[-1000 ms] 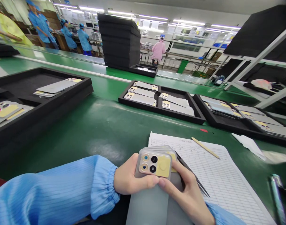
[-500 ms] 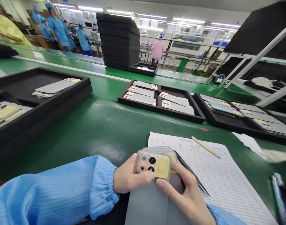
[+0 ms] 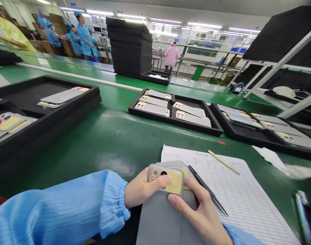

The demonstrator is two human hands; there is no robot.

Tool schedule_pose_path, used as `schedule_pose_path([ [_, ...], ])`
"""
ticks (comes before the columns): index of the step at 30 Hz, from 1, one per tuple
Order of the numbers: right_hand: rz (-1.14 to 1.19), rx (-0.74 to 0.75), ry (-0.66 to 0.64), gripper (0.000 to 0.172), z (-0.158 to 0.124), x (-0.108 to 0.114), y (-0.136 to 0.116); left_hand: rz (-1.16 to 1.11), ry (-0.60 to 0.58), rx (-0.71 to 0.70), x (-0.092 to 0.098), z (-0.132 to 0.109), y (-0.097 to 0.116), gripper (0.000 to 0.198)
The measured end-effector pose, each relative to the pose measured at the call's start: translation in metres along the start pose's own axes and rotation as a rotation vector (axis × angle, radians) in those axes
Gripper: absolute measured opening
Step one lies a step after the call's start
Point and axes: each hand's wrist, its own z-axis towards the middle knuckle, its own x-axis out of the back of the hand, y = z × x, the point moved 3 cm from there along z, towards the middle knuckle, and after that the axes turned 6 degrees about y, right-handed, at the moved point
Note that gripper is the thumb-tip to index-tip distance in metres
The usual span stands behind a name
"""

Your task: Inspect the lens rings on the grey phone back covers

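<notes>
Several grey phone back covers (image 3: 159,217) are fanned out in a stack at the front of the bench, held by both hands. My left hand (image 3: 142,189) grips the top left edge, its thumb lying across the camera lenses and reaching the yellow film (image 3: 175,182). My right hand (image 3: 198,207) is wrapped round the right side of the stack, thumb on the top cover and fingers at the edge behind it. Beside that hand, black tweezers (image 3: 207,189) lie on a printed form sheet (image 3: 237,183). The lower ends of the covers run out of view.
Black trays (image 3: 155,115) with more covers stand across the green bench (image 3: 111,139), with a larger tray (image 3: 94,97) at left. A tall stack of black trays (image 3: 128,47) rises behind. A wooden stick (image 3: 223,161) rests on the sheet; white tissue (image 3: 271,158) lies at right.
My left thumb has slid up and right over the lenses onto the yellow film. The top cover has shifted slightly left. In the background, a person in blue has moved right.
</notes>
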Motion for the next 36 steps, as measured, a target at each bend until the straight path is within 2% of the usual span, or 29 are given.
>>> schedule_pose_path([
  [4, 0.012, 0.018, 0.015, 0.025, -0.0021, 0.0011, -0.0001, -0.023, -0.037, -0.014, 0.0004, -0.0006, 0.0010, 0.034],
  [11, 0.012, -0.017, -0.059, 0.027, -0.0025, -0.0003, 0.0022, -0.005, -0.051, -0.033, 0.0005, -0.0006, 0.0000, 0.034],
  [22, 0.014, -0.024, -0.041, 0.027, -0.0016, -0.0001, 0.0014, 0.017, -0.051, -0.040, 0.0005, -0.0020, 0.0007, 0.035],
  [28, 0.038, -0.063, -0.048, 0.028, 0.0004, -0.0010, -0.0010, 0.027, -0.102, -0.112, -0.0008, 0.0015, 0.0019, 0.041],
  [36, 0.036, -0.076, -0.053, 0.027, 0.0006, -0.0001, -0.0010, 0.050, -0.109, -0.127, -0.0003, 0.0008, 0.0019, 0.040],
])
